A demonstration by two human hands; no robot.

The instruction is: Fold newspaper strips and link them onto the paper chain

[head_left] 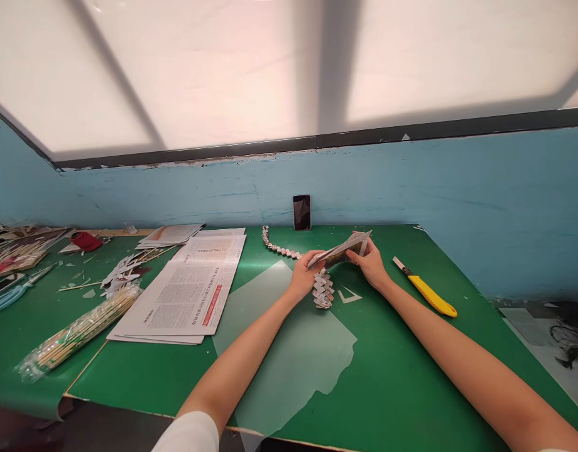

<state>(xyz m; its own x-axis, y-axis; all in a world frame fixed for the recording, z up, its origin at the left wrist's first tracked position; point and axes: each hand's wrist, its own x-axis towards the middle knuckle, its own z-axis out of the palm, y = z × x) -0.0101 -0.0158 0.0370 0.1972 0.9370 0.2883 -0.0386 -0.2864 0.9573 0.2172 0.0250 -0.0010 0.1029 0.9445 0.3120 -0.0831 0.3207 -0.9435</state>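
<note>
Above the green table, my left hand (304, 276) and my right hand (371, 263) grip opposite ends of a folded piece of newspaper (338, 252). Both hands have their thumbs on the near side; most of the other fingers are hidden behind the paper. Just below my left hand lies a thick woven paper braid (323, 290). A thinner woven paper chain (276, 247) curves away behind the left hand toward the wall. Small white paper scraps (349, 295) rest beneath the newspaper. A translucent sheet (284, 351) lies under my left forearm.
A yellow utility knife (430, 294), its blade end pointing away, lies right of my right forearm. A phone (302, 212) leans on the blue wall. Leftward are stacked newspapers (190, 285), bagged wooden sticks (81, 329), light-blue scissors (16, 295) and a red item (85, 241).
</note>
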